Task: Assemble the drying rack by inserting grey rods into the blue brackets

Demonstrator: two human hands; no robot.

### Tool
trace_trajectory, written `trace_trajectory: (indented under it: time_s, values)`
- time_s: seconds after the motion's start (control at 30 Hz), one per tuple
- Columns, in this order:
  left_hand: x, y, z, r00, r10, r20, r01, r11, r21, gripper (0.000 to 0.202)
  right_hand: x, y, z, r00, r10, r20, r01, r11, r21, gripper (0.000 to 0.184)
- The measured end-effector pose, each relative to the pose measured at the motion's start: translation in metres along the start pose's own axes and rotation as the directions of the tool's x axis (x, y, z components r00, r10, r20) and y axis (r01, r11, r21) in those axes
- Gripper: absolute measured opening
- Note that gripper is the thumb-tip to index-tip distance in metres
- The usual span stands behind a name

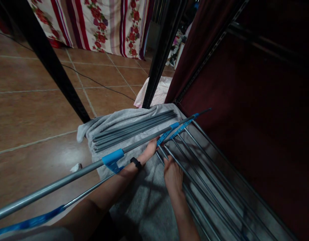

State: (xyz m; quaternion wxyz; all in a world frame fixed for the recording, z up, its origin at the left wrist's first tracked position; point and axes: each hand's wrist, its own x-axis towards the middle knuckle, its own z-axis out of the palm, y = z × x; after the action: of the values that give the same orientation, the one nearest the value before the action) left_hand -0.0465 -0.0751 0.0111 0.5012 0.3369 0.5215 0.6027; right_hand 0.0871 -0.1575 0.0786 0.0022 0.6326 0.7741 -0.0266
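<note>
Tiled floor (31,110), grey towel (146,201), left hand (151,147) half-hidden behind rod (141,140)

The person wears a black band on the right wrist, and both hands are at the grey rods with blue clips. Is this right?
Not quite: the head view shows the black band on the left wrist, not the right. The left hand and right hand are indeed at the grey rods with blue clips.

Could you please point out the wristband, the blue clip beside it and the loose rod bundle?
wristband (136,163), head view, black face.
blue clip (112,157), head view, its middle.
rod bundle (134,129), head view, mid-length.
</note>
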Motion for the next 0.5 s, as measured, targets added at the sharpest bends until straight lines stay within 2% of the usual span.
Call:
trace_trajectory:
  time_s: [0.17,0.27,0.37,0.5]
  values:
    - [0.004,-0.009,-0.002,1.000,-0.013,0.008,0.013,1.000,0.004,0.056,-0.002,0.001,0.001,1.000,-0.014,-0.005,0.014,0.999,0.031,0.036]
    - [0.006,-0.012,-0.003,1.000,-0.022,0.021,0.022,1.000,0.010,0.055,-0.007,0.005,0.005,0.993,-0.085,-0.082,0.088,0.995,0.037,0.039]
    - [0.005,-0.009,-0.004,0.999,0.020,0.030,-0.020,1.000,0.018,0.050,-0.014,0.007,0.010,0.973,-0.132,-0.188,0.142,0.989,0.040,0.041]
    - [0.001,0.000,-0.003,0.996,0.072,0.054,-0.072,0.997,0.005,0.042,-0.024,0.009,0.012,0.966,-0.131,-0.222,0.152,0.985,0.082,0.041]
